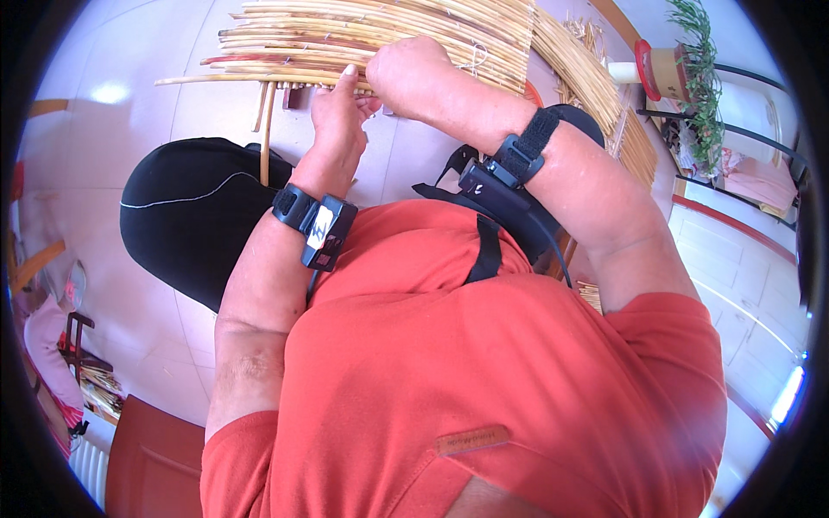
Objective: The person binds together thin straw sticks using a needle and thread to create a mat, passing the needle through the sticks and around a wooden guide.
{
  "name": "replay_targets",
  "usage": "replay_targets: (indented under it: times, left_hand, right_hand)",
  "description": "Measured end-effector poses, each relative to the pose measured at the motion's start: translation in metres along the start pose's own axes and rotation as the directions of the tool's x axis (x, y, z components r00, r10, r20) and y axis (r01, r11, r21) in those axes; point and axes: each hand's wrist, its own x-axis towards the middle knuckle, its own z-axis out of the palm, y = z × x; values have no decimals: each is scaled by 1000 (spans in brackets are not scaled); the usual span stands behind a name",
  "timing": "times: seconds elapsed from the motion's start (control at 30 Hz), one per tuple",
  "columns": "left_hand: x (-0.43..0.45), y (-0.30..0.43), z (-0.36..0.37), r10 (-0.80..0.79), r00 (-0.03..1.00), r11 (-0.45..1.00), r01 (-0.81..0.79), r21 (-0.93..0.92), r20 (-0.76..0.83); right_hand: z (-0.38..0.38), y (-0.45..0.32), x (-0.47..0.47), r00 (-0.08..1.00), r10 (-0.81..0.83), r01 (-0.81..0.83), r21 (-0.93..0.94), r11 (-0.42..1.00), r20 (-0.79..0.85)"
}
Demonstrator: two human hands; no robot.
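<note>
A mat of pale plant stalks (382, 29), bound in rows with thin thread, stretches across the top of the view. My left hand (340, 113) grips its near edge, thumb on top of the stalks and fingers curled below. Just right of it, my right hand (411, 71) is bent into a fist against the same edge. Its fingers face away, so what it holds is hidden. A loose loop of white thread (479, 57) lies on the mat beyond my right wrist. One longer stalk (194, 80) sticks out to the left along the near edge.
Another bundle of stalks (576, 71) slants down on the right. A loose stalk (265, 139) points toward my black-clad knee (188, 207). A potted plant (703, 90) and a black-framed rack (738, 126) stand at right. A reddish-brown wooden panel (155, 466) is at lower left.
</note>
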Motion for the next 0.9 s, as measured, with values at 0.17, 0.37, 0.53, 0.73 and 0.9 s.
replay_targets:
  times: [0.17, 0.37, 0.53, 0.73, 0.9]
  left_hand:
    - [2, -2, -3, 28, 998, 999, -27, -35, 51]
    - [3, -5, -2, 58, 996, 998, -55, -44, 75]
    - [9, -1, -4, 51, 996, 999, -49, -19, 73]
    - [12, -3, -8, 13, 993, 999, -9, -36, 114]
    - [5, -3, -4, 26, 998, 999, -23, -47, 64]
  right_hand:
    - [1, -5, -2, 999, -20, 20, -3, 1000, 32]
    - [15, -4, 5, 999, -36, 35, -45, 998, -19]
    - [4, -4, 9, 999, -38, 38, 0, 999, -24]
    - [0, -5, 1, 1000, -1, 3, 52, 999, -26]
    - [2, -10, 9, 996, -5, 4, 14, 1000, 90]
